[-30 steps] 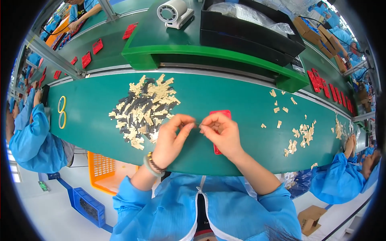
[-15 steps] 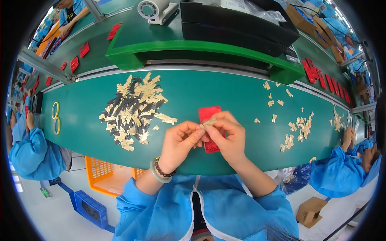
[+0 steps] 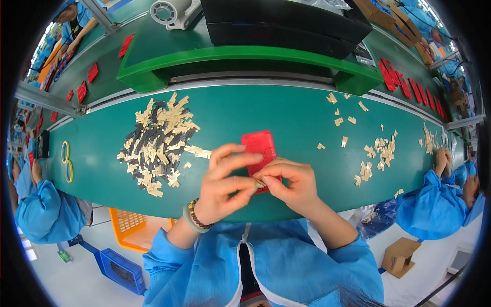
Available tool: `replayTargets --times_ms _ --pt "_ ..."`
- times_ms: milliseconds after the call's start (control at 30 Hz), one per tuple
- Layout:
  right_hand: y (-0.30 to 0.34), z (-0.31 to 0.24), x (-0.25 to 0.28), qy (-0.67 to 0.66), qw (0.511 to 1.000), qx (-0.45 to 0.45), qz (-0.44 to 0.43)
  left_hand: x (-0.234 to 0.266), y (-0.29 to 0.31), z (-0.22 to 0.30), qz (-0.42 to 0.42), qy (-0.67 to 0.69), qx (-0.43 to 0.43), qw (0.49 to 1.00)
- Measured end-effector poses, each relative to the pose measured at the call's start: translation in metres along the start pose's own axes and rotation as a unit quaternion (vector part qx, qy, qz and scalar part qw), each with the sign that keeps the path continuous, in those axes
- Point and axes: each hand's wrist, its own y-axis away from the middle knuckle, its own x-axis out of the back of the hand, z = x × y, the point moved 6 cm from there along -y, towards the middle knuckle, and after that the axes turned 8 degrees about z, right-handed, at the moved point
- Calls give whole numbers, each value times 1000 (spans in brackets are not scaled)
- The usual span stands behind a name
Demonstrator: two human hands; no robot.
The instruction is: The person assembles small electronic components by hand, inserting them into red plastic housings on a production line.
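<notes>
**Fingertips Meet Over the Red Case**

From the head view, here we are, mid-worktop [image 3: 302,117]: the left hand [image 3: 217,187] brings thumb and forefinger together on a small pale piece [image 3: 260,183], its other fingers fanned out. The right hand [image 3: 292,185] pinches the same piece, thumb uppermost. Below sits the red case [image 3: 259,144], slightly askew, its lower end towards the near edge; whether fingers touch it, I can't tell.

Towards the left end lies the black-and-pale pile [image 3: 156,146]; towards the right end, loose pale bits [image 3: 386,152].

Good handling here, I'd say, is a light fingertip grip: hold one side steady, work the other, avoid creasing anything so thin, and keep those spread fingers clear.
</notes>
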Motion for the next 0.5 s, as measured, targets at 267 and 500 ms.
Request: replayTargets --times_ms 267,500 --pt "10 -19 19 62 998 14 -5 -13 2 3 -42 36 9 998" --pt "10 -12 11 70 995 61 -29 -12 0 1 -39 32 6 999"
